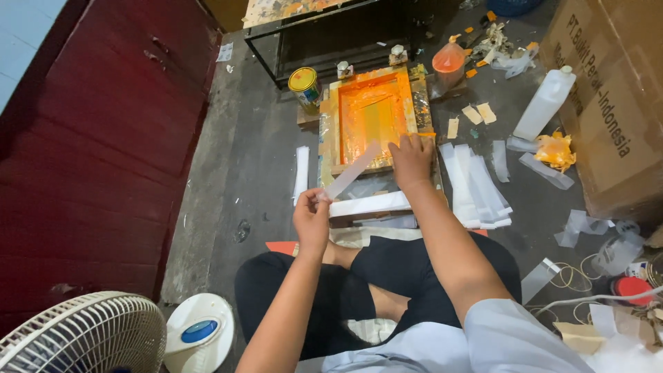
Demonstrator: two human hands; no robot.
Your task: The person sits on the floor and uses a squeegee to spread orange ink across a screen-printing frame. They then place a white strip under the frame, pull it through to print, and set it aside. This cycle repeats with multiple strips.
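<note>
Now | my left hand (312,220) pinches a white strip (352,170) just before the orange screen frame (373,117) | my right hand (410,160) lies spread on the frame's near edge.

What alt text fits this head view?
A seated person's left hand pinches a white strip while the right hand rests on an orange-inked screen-printing frame on the floor, white strips stacked beside it.

A glossy orange-inked mesh screen (373,117) sits in a paint-smeared wooden frame (330,131) on rough, matt concrete floor (255,159).
</note>
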